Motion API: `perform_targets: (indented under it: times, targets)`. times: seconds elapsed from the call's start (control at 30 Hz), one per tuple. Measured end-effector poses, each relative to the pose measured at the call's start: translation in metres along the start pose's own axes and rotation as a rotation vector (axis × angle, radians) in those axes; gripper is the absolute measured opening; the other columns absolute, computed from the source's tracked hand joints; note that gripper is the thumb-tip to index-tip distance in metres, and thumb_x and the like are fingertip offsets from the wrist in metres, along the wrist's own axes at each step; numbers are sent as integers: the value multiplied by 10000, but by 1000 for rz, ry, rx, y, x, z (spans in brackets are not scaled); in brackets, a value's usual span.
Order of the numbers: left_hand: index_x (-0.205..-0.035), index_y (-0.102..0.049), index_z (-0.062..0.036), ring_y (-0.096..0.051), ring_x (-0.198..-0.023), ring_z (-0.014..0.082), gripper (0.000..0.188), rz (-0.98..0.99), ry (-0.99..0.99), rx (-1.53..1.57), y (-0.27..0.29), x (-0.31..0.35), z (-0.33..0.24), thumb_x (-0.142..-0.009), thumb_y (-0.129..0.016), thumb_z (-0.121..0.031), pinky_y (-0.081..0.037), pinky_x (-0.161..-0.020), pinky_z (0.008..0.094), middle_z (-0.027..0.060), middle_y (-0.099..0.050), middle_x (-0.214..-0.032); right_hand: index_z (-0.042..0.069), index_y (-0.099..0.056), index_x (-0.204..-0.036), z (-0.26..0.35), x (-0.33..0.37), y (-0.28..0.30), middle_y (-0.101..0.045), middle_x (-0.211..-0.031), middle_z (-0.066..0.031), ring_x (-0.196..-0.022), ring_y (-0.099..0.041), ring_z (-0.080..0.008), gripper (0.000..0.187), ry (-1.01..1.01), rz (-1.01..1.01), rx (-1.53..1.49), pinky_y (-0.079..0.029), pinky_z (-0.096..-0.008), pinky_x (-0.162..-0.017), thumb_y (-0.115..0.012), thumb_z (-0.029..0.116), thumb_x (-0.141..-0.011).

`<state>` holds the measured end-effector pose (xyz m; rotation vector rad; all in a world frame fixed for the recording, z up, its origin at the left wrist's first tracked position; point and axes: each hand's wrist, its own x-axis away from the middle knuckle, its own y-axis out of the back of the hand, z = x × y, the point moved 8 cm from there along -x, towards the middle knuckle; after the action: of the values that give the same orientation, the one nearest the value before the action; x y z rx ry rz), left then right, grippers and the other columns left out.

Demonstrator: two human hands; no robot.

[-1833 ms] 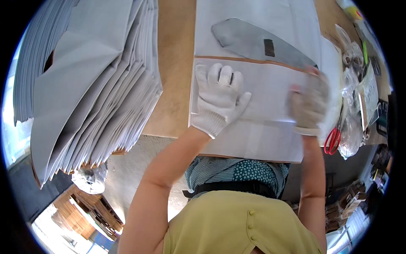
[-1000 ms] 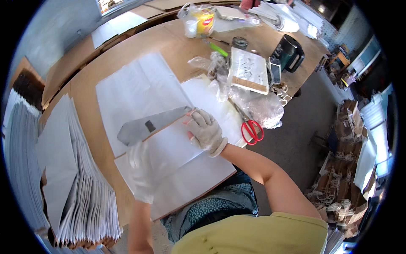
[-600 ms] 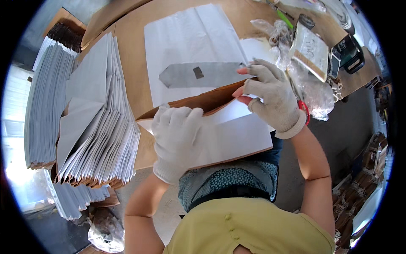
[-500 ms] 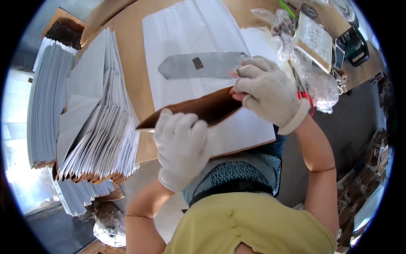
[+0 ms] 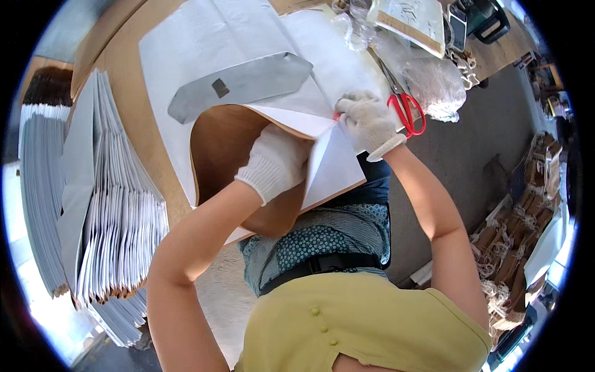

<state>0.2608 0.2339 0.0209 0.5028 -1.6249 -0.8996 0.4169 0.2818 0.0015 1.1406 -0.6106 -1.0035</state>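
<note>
- The paper bag [image 5: 334, 170] is on the table in front of the person's tummy. It is smooth and white outside and plain brown inside.
- Its mouth gapes in a big round shape, and its right side comes to a pointy fold.
- The left hand [image 5: 280, 158] is inside the bag's mouth, in a white knit glove with a ribbed cuff. Its fingertips are hidden by the brown paper, so I cannot tell if they are wide or narrow.
- The right hand [image 5: 364, 121] is at the bag's right corner, in a knit glove that looks a bit more worn. Its fingers are bent, with the tips right by the fold. I cannot tell if they pinch it.
- A long, flat grey plate [image 5: 260, 80] with slanted ends lies just past the bag. A small dark rectangle [image 5: 220, 88] is on it.
- Under the plate is a big white paper sheet [image 5: 192, 40] with soft creases.
- The table [image 5: 118, 65] is flat, tan and smooth.
- To the left stands a fat stack of folded paper [image 5: 127, 211], white with brown bottom edges, spread like a fan.
- Near the right hand are scissors [image 5: 409, 115] with metal blades and red loop handles.
- Beside them is crinkly, see-through plastic [image 5: 439, 87], all puffed up.
</note>
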Motion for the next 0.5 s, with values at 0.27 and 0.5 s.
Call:
perform_targets:
  times: [0.27,0.5]
  targets:
    - [-1501,-511,-143,-548,-1375,296,560,-233,-278,375,-76,-42,30,-1037,-450,-450,-461,-1129,409,123,-543,-1527,45,-701,-1272,44,42,-1,-691,-1310,-192,-1316,-608,-365,347,-114,-197,-867,-393,-484,-1191,-625,108,-939]
    - [-1331,-698,-37,-644,-1180,194,569,197,-370,1127,0,-12,111,-919,-727,-428,-505,-1039,357,112,-699,-1323,81,-661,-1399,60,43,-14,-641,-1431,-179,-1410,-548,-328,429,37,-127,-389,-312,-511,-1257,-618,231,-999]
